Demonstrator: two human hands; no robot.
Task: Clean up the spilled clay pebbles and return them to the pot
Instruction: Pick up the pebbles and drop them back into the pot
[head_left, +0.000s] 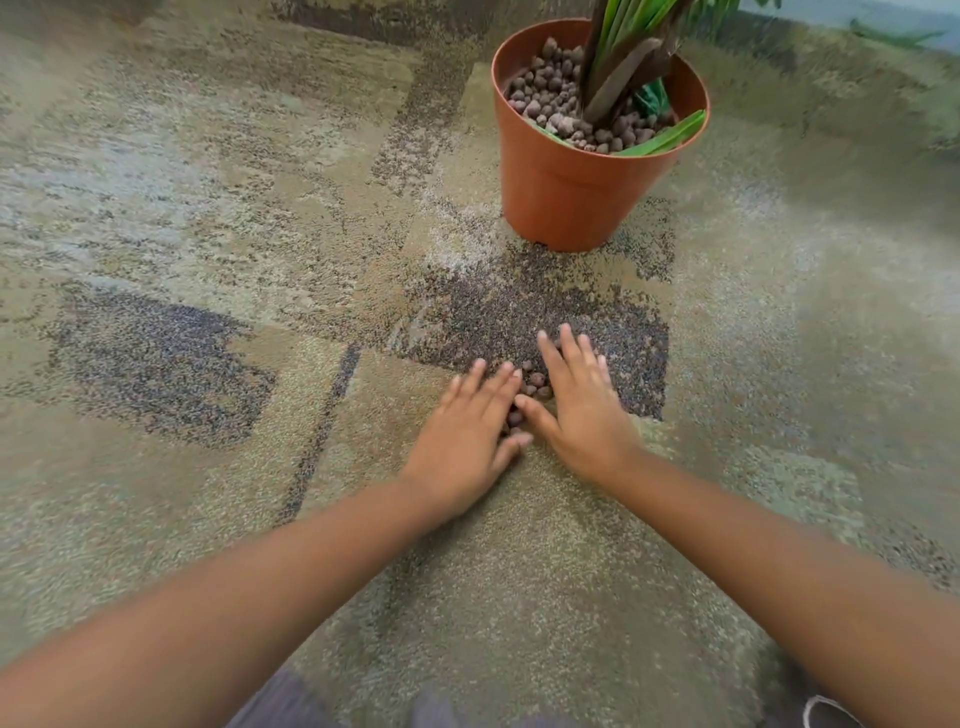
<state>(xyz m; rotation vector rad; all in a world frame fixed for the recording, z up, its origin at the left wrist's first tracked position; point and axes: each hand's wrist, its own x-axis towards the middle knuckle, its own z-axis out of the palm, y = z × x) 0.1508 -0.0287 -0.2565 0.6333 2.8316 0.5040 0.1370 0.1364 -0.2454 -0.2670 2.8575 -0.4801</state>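
Note:
A small heap of brown clay pebbles (532, 387) lies on the carpet, showing in the gap between my two hands. My left hand (467, 431) rests flat on the carpet at the heap's left side, fingers apart. My right hand (579, 410) lies flat at the heap's right side, fingers spread, thumb touching the pebbles. Both palms face down and part of the heap is hidden under them. Beyond the hands stands a terracotta pot (566, 182) with a green plant, its top covered with more pebbles (550, 93).
The floor is a patterned beige and dark carpet (208, 260). The plant's stem and leaves (634, 47) rise out of the pot. My knees in dark cloth (291, 701) show at the bottom edge. A pale wall base (857, 10) runs at the top right.

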